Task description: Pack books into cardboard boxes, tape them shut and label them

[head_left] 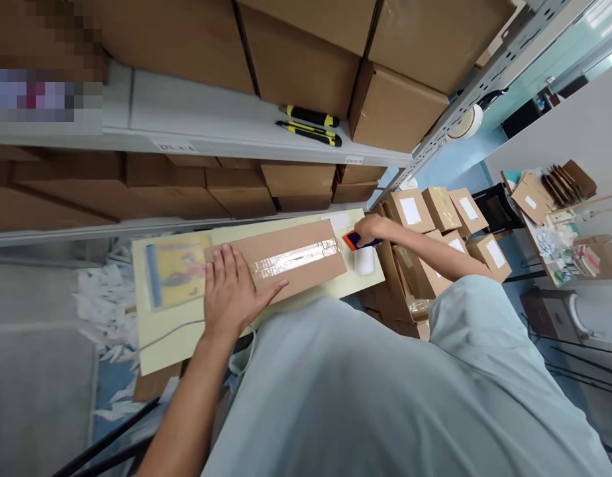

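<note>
My left hand lies flat on the left end of a closed cardboard box, fingers stretched out. A strip of shiny clear tape runs along the top of the box. Beyond the box's right end, my right hand is closed around a dark blue and orange tool; its exact kind is hard to make out. A white roll stands just below that tool. Box and roll rest on a pale yellow tabletop, beside a flat sheet with a coloured picture.
Above the table runs a shelf of cardboard boxes, with two yellow and black utility knives at its edge. Several labelled boxes are stacked to the right. White paper scraps lie at the left. Another table stands far right.
</note>
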The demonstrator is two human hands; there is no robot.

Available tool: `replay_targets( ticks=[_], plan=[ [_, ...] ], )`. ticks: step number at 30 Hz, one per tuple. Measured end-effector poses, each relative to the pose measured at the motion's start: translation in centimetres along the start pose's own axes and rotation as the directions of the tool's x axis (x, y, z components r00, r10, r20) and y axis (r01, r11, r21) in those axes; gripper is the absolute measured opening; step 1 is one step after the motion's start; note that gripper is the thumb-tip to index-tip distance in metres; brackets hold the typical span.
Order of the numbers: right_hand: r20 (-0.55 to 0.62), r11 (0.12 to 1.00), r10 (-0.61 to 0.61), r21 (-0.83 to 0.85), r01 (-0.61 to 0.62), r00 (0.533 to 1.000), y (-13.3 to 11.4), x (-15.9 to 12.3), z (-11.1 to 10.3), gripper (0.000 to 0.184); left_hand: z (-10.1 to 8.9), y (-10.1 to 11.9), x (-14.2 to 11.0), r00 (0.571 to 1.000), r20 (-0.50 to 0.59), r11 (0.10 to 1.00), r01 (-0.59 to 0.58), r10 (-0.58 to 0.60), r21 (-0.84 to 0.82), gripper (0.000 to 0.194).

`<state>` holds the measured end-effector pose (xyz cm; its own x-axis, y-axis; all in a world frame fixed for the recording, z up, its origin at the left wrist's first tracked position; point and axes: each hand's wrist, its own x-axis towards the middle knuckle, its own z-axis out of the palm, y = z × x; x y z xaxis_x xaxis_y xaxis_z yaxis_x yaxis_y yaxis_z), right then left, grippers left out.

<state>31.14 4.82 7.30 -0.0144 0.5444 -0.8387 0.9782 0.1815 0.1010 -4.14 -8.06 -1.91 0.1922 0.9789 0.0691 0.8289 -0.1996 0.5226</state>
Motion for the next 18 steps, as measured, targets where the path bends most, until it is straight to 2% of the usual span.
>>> replay_targets(
  ticks=[1, 4, 7, 9, 11, 13, 16, 18],
  plan=[
    [-0.099, 0.999, 0.039, -0.032, -0.043, 0.994, -0.6, -0.2, 0.7, 0.037, 0.1, -0.2, 0.0, 1.000, 0.002, 1.000, -0.004, 0.004, 0.014, 0.134],
    [-0.200, 0.994, 0.088, -0.044, -0.099, 0.976, -1.3, -1.7, 1.7, 0.034, 0.7, -1.4, -0.1, 1.000, -0.002, 0.999, -0.019, 0.019, 0.038, 0.136],
    [-0.337, 0.994, 0.080, -0.045, -0.101, 0.938, -0.8, -4.3, 0.4, 0.039, 1.1, -2.2, 0.5, 1.000, -0.001, 0.999, 0.008, -0.008, 0.045, 0.140],
    [-0.462, 0.995, 0.059, -0.047, -0.091, 0.885, -0.5, -5.8, -1.5, 0.047, 0.9, -1.5, 2.2, 0.999, -0.030, 0.999, 0.024, -0.023, 0.031, 0.136],
    [-0.595, 0.999, 0.027, 0.001, -0.032, 0.804, -0.6, -6.7, -4.0, 0.054, 0.0, 0.3, 4.9, 0.993, -0.080, 0.996, -0.087, 0.089, 0.019, 0.123],
    [-0.672, 0.993, -0.056, 0.039, 0.111, 0.738, -1.5, -6.6, -6.8, 0.055, -1.7, 2.8, 8.3, 0.957, -0.174, 0.973, -0.227, 0.230, 0.039, 0.113],
    [-0.732, 0.947, -0.219, -0.001, 0.320, 0.645, -4.4, -5.6, -11.5, 0.049, -4.7, 6.3, 13.5, 0.906, -0.252, 0.940, -0.334, 0.340, 0.068, 0.106],
    [-0.767, 0.919, -0.278, -0.035, 0.394, 0.579, -7.0, -4.7, -14.6, 0.042, -6.7, 7.7, 16.6, 0.915, -0.238, 0.945, -0.322, 0.327, 0.062, 0.105]
  ],
)
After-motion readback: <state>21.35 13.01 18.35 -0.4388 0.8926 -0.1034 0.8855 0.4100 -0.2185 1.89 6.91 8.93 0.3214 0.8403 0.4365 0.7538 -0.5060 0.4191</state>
